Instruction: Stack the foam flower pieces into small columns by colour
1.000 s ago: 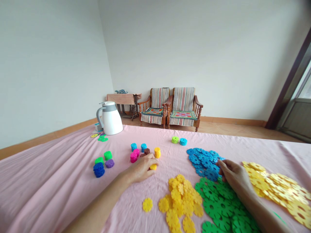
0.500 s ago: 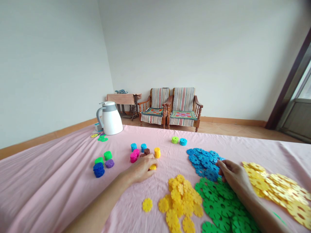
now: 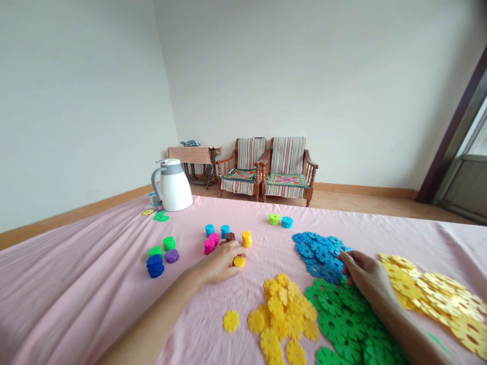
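Observation:
My left hand (image 3: pixel 220 261) rests low over the pink cloth, its fingers and thumb curled around a small yellow snowflake disc (image 3: pixel 239 261); whether more discs lie beneath it I cannot see. Just beyond are a yellow disc stack (image 3: pixel 246 239) and a brown stack (image 3: pixel 230 236), the brown one partly hidden by this hand. Over the edge of the pile of blue snowflake discs (image 3: pixel 319 251), my right hand (image 3: pixel 365 276) is closed, thumb and forefinger together at the blue discs. What it may hold is hidden. Large green discs (image 3: pixel 342 319) lie under the right wrist.
Loose small yellow discs (image 3: pixel 279 314) lie in front, large yellow ones (image 3: pixel 433 294) at right. Short stacks in pink (image 3: pixel 209 246), dark blue (image 3: pixel 154 266), purple (image 3: pixel 172 256) and lime (image 3: pixel 274 219) stand about. A white jug (image 3: pixel 175 187) stands at the far left edge.
My left hand has shifted very slightly, and more of the yellow disc between its fingers shows. My right hand has stayed in place.

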`<state>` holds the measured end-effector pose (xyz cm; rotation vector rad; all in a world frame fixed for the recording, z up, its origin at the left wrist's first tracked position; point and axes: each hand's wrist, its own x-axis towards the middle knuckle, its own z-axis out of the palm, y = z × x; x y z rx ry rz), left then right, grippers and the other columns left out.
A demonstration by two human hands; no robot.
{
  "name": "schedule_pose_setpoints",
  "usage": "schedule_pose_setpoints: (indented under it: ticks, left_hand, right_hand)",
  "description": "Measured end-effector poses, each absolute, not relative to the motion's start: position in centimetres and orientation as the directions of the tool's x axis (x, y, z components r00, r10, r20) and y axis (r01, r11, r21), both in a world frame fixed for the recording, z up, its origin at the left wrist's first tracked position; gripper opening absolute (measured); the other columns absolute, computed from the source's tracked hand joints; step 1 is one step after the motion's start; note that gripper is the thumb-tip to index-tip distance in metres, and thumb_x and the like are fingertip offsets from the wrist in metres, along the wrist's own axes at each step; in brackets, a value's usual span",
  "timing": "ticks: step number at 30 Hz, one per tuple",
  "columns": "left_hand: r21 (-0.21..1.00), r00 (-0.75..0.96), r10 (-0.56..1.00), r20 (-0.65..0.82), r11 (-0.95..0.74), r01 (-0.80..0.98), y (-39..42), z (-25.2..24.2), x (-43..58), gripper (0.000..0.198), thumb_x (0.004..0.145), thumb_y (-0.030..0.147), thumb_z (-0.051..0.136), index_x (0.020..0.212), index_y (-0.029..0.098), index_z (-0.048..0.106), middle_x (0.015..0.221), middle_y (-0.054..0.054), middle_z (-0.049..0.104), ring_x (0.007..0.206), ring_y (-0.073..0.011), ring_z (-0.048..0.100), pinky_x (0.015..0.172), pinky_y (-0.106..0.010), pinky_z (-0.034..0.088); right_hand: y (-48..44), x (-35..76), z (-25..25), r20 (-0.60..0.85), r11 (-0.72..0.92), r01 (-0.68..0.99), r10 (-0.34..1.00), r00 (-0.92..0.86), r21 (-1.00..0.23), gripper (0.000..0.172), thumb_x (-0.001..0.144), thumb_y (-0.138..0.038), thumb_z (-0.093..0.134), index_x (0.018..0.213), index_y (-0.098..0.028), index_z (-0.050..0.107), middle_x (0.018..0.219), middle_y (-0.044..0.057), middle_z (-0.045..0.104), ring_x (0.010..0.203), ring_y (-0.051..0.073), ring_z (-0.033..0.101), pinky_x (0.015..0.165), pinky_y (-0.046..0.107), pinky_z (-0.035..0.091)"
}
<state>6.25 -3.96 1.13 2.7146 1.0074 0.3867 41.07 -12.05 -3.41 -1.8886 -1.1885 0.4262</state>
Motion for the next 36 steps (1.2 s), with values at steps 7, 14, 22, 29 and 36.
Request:
schedule_pose_setpoints:
  ticks: [7, 14, 22, 29, 36]
  left_hand:
    - [0.278, 0.733, 0.661, 0.16, -0.742, 0.61, -3.88, 1.27, 6.34, 0.023, 0.067, 0.013, 0.053, 0.088, 0.02, 0.06, 0.086, -0.001, 0.053, 0.081, -0.0164, 0.05, 0.067, -0.024, 0.036]
    - [0.283, 0.743, 0.652, 0.155, -0.749, 0.598, -3.81, 1.02, 6.43, 0.02, 0.071, 0.019, 0.055, 0.089, 0.022, 0.061, 0.087, -0.001, 0.053, 0.082, -0.0166, 0.052, 0.07, -0.024, 0.037]
    - [0.257, 0.739, 0.656, 0.152, -0.748, 0.612, -3.56, 0.78, 6.82, 0.012, 0.072, 0.02, 0.054, 0.083, 0.021, 0.06, 0.087, -0.001, 0.054, 0.083, -0.0168, 0.053, 0.073, -0.025, 0.037]
    - [0.244, 0.736, 0.659, 0.152, -0.747, 0.619, -3.37, 0.68, 6.93, 0.012, 0.072, 0.021, 0.054, 0.082, 0.021, 0.06, 0.085, -0.001, 0.054, 0.08, -0.0162, 0.053, 0.069, -0.024, 0.037]
    - [0.341, 0.693, 0.703, 0.158, -0.698, 0.63, -3.89, 0.88, 6.04, 0.037, 0.068, 0.023, 0.06, 0.105, 0.023, 0.058, 0.096, -0.002, 0.055, 0.078, -0.0156, 0.053, 0.07, -0.025, 0.041]
  right_hand:
    - [-11.99, 41.08, -3.47, 0.144, -0.194, 0.579, 0.862, 0.486, -0.792, 0.036, 0.073, -0.05, 0.043, 0.079, -0.02, 0.062, 0.042, -0.004, 0.055, 0.038, 0.013, 0.048, 0.042, 0.024, 0.033]
    - [-11.95, 41.02, -3.5, 0.135, -0.201, 0.578, 0.864, 0.486, -0.79, 0.037, 0.074, -0.051, 0.042, 0.078, -0.02, 0.061, 0.041, -0.005, 0.053, 0.039, 0.013, 0.048, 0.042, 0.024, 0.033]
    - [-12.02, 40.87, -3.3, 0.134, -0.201, 0.58, 0.866, 0.482, -0.789, 0.037, 0.075, -0.052, 0.041, 0.076, -0.02, 0.059, 0.041, -0.004, 0.053, 0.039, 0.013, 0.048, 0.043, 0.025, 0.034]
    - [-12.15, 40.68, -3.15, 0.148, -0.185, 0.579, 0.865, 0.479, -0.794, 0.036, 0.075, -0.05, 0.042, 0.077, -0.019, 0.06, 0.042, -0.004, 0.054, 0.039, 0.014, 0.05, 0.043, 0.024, 0.035]
    - [-12.34, 40.49, -2.88, 0.163, -0.164, 0.565, 0.861, 0.482, -0.808, 0.033, 0.073, -0.048, 0.045, 0.074, -0.02, 0.062, 0.043, -0.004, 0.056, 0.038, 0.014, 0.051, 0.041, 0.024, 0.036]
